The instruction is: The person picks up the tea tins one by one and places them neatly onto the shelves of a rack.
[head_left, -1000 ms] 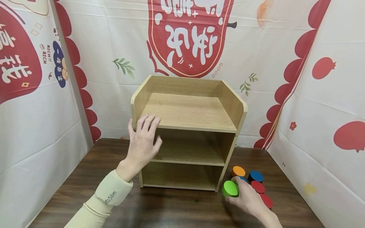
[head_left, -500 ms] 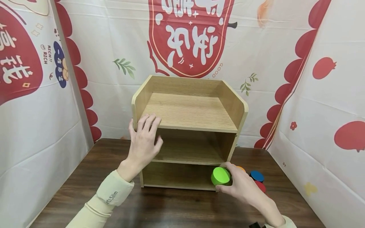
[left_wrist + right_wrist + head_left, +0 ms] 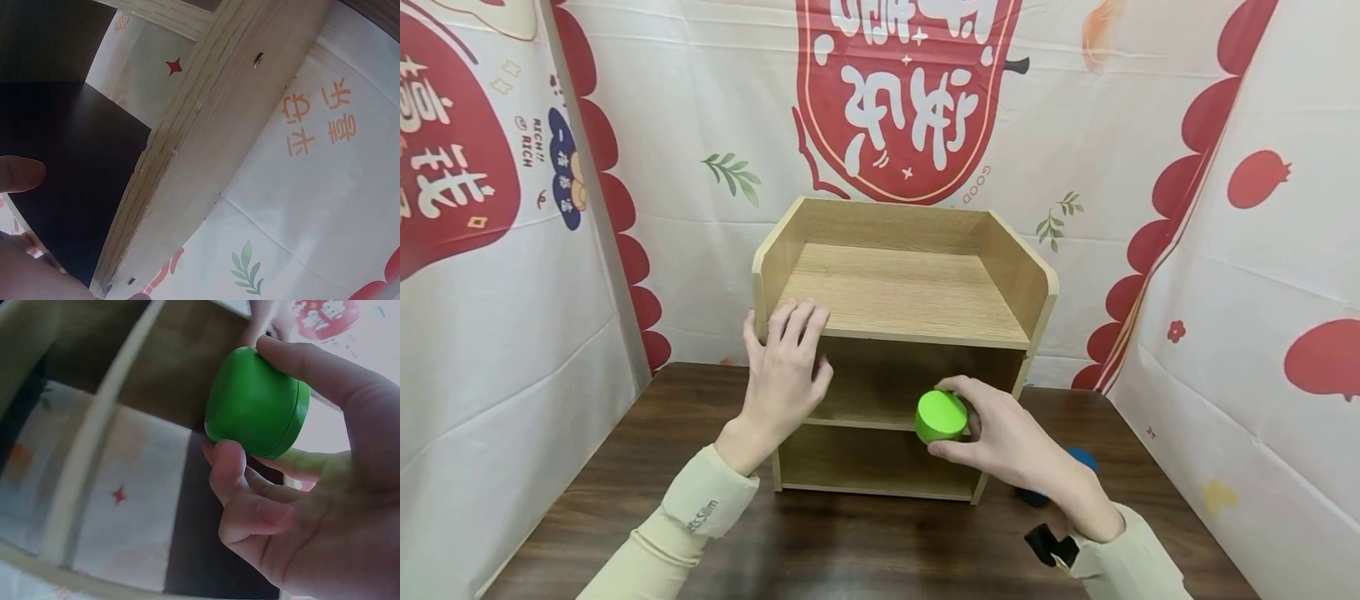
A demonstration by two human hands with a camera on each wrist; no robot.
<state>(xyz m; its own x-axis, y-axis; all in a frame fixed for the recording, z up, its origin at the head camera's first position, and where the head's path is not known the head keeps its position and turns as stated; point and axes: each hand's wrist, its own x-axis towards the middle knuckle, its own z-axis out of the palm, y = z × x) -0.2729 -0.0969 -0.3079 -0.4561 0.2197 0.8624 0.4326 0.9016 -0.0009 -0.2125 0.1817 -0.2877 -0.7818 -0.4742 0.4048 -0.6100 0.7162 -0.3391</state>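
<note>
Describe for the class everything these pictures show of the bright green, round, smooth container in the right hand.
The bright green, round, plastic-looking container has smooth walls, a rounded lower edge and a thin seam below a lid-like end. That flat end faces up, tilted towards the head camera; it looks closed. The person's bare right hand grips it between thumb and fingers. In the head view it overlaps the front edge of the middle board of the pale wooden shelf unit.
</note>
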